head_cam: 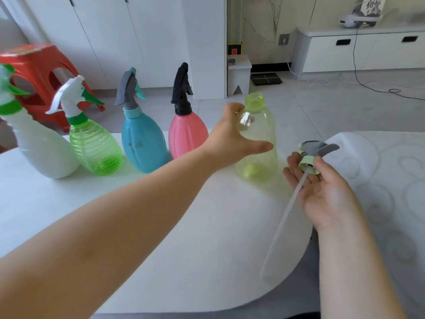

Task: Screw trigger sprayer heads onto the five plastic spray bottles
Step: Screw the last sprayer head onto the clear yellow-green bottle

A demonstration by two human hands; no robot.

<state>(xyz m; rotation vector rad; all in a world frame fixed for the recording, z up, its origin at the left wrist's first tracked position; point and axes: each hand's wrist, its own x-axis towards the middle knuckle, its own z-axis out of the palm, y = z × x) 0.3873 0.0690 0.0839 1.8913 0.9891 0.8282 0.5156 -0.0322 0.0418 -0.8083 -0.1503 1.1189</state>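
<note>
A pale yellow-green bottle [261,162] stands uncapped on the white table [161,226]. My left hand [230,139] wraps it, thumb on the near side and fingers seen through the plastic behind. My right hand [328,194], just right of the bottle, pinches a grey sprayer head [318,148] by its light green collar; its clear dip tube [282,222] trails down toward me. To the left stand a white bottle [46,153], a clear green bottle [96,148], a blue bottle [142,143] and a pink bottle [186,134], each with a sprayer head on.
A patterned white cushion or seat [379,180] lies right of the table. A red plastic stool [39,72] stands behind the bottles at the left. White cabinets, a small white step stool [239,74] and cables on the grey floor are farther back.
</note>
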